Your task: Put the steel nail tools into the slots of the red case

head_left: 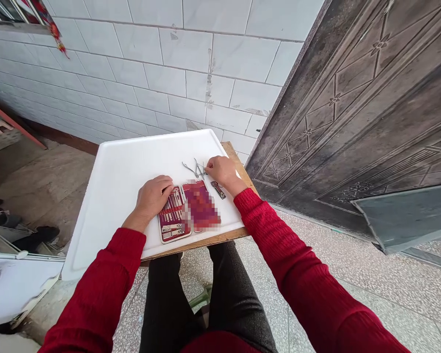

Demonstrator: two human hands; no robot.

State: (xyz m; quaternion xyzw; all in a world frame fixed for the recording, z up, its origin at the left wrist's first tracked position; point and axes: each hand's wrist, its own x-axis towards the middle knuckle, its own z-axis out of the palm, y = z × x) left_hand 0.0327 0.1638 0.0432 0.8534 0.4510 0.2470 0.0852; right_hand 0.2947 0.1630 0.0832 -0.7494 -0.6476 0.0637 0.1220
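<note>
Rests the left hand (151,198) at the far left corner of a tool case (177,239), with fingers (164,180) close together and lightly curled; cannot tell whether pinching the edge or only lying on it. Reaches with the right hand (223,171) beyond and to the right of the tool case, with fingers bent and brought together at the tips, right beside slim metal pliers (197,172); cannot tell whether pinching any part of them.

Shows the tool case lying flat, face up, near the front edge of a white sheet (132,166) with a raised rim, set over a wooden tabletop (242,169). Holds in the tool case rows of small metal tools (175,216) crossed by a red band. Has just to the right of the tool case a purple-and-red panel (202,206), partly pixelated; cannot tell whether joined to it. Has a nail clipper (218,190) farther right of the tool case, near the right wrist, and the pliers, with handles spread, just beyond the panel.

Wears red sleeves (279,240) and dark trousers (238,294) on the near side of the tool case. Faces a pale tiled wall (147,63) beyond the tool case and a dark patterned door (353,98) well to its right.
</note>
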